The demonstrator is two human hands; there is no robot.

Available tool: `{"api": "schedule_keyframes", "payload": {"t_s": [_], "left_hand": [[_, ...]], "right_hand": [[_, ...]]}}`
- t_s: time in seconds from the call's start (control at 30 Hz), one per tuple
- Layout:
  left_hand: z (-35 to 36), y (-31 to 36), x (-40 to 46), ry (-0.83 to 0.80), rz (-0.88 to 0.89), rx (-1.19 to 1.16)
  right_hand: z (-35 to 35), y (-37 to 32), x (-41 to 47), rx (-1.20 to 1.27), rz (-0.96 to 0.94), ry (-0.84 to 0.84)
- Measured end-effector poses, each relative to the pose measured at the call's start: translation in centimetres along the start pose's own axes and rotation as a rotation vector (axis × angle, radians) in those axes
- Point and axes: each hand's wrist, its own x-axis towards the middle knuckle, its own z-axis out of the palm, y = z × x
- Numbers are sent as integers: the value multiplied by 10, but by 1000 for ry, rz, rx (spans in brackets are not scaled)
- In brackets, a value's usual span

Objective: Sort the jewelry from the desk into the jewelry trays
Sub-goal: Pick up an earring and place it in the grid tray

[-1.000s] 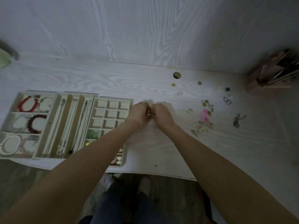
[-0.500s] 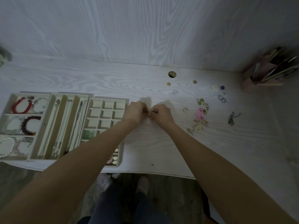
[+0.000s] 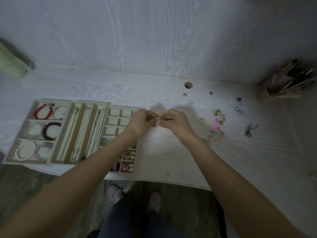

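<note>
Across the pale wood-grain desk [image 3: 171, 157], three cream trays sit side by side at the near left edge. Farthest left, the bracelet tray [image 3: 25, 124] holds a red bead bracelet [image 3: 42, 111] in its far section, a dark bead bracelet [image 3: 50, 130] in the middle one and a pearl bracelet [image 3: 24, 151] in the near one. Next to it, touching, the necklace tray [image 3: 82, 107] has thin chains lying lengthwise in its long slots. Beside that stands the grid tray [image 3: 118, 115], its far cells bare, something green in a middle cell and pink and cream pieces [image 3: 129, 156] in the near cells; the left forearm crosses over it.

Just right of the grid tray, above the desk, both hands meet. The left hand [image 3: 140, 123] and the right hand [image 3: 175, 123] have their fingers curled, tips nearly touching, and between them they pinch a small gold piece [image 3: 157, 118]. It looks like a ring or an earring, though it is too small to tell which.

Right of the hands, loose jewelry is scattered on the desk: a pink piece [image 3: 215, 124] among gold bits, a dark chain [image 3: 249, 130] farther right, two silver rings [image 3: 239, 109] beyond, and a gold disc [image 3: 211, 93] near the cable hole [image 3: 188, 85]. A holder of pens [image 3: 283, 83] stands in the far right corner, and a green cup [image 3: 10, 66] at the far left.
</note>
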Motion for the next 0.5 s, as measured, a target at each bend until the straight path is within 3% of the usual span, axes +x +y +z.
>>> {"api": "schedule_keyframes", "payload": {"t_s": [0.13, 0.37, 0.5], "left_hand": [[-22, -10, -14, 42, -131, -264], [-59, -28, -38, 34, -224, -306], [-71, -48, -48, 50, -233, -257]], "right_hand": [[19, -13, -2, -20, -67, -26], [64, -27, -3, -157, -65, -80], [90, -30, -1, -171, 39, -162]]}}
